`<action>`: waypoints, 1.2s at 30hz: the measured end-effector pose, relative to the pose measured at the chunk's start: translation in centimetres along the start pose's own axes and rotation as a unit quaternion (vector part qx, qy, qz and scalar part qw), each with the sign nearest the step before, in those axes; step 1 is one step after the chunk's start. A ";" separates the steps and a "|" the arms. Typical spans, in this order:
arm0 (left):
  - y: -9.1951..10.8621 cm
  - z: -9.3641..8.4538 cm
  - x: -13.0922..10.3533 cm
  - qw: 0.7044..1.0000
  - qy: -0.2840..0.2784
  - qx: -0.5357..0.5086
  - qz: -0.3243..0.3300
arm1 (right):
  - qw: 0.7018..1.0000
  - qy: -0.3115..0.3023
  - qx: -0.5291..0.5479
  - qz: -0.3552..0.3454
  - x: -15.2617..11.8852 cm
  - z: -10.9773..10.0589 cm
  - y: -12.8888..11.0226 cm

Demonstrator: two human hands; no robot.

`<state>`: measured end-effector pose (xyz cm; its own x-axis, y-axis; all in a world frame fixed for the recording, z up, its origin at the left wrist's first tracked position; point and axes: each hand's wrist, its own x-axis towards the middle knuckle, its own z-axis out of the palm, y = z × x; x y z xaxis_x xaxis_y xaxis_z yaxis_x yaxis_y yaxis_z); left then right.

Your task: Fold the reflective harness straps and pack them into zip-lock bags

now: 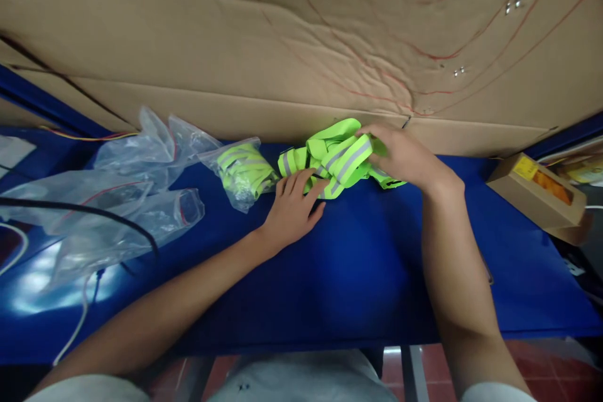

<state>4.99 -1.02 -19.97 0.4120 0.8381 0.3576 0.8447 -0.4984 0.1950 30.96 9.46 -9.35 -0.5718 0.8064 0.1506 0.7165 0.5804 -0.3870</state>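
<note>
Largest item: a cardboard sheet (188, 38), marked with red lines, standing along the far edge of the blue table (367, 276). On my left, clear plastic bags (127, 213) lie loosely overlapped, apparently put aside within reach. The pile of yellow-green reflective straps (348, 160) lies ahead of me near the sheet, its loops stacked and folded over one another. At far right, a windowed cardboard box (537, 191) sits near the table's edge, apart from the straps. Between the loose bags and the pile is a bagged strap bundle (245, 169).

My left hand (292, 210) rests on the pile's near left side, fingers apart, seemingly to steady the loops. My right hand (405, 154) reaches over the upper right, fingers bent at the top fold, as if to control it; their grip is partly hidden, so I cannot tell whether they are closed.
</note>
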 end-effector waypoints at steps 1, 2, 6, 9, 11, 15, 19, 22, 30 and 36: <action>-0.2 0.1 0.0 1.000 0.002 -0.004 -0.002 | 1.000 0.004 0.004 0.002 -0.1 -0.5 -0.2; -0.3 0.1 0.0 1.000 0.006 -0.006 -0.003 | 1.000 0.016 0.005 0.009 -0.3 -1.1 -0.3; -0.7 0.4 -0.1 0.999 0.025 -0.033 0.004 | 0.979 0.169 -0.031 0.111 -1.6 -4.0 0.1; -1.1 0.7 -0.1 0.997 0.034 -0.062 0.012 | 0.938 0.286 -0.017 0.196 -2.6 -5.7 0.7; -1.2 0.6 -0.2 0.997 0.035 -0.066 0.016 | 0.922 0.304 -0.019 0.239 -3.3 -6.3 0.9; -1.7 -1.5 -0.1 0.992 -0.029 -0.068 0.099 | 0.962 0.147 -0.015 0.229 -5.0 -7.0 0.9; -2.6 -5.5 2.2 0.990 -0.087 -0.063 0.090 | 0.991 -0.001 0.028 0.134 -6.8 -7.5 0.0; -3.1 -7.5 5.3 0.995 -0.061 -0.070 0.025 | 0.997 0.056 0.051 0.026 -6.8 -7.2 -2.4; -1.8 -7.1 7.2 0.980 -0.198 -0.003 -0.024 | 0.982 -0.132 0.129 -0.034 -3.1 -1.0 -4.8; -3.4 -8.0 7.6 0.973 0.034 -0.208 -0.097 | 0.995 -0.042 0.094 0.001 -2.2 -0.4 -3.8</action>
<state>2.50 5.33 -10.61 0.2233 0.9158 0.3337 0.6874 -0.3907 0.6123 29.66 5.49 -7.87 -0.6072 0.7908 0.0770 0.6351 0.5413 -0.5510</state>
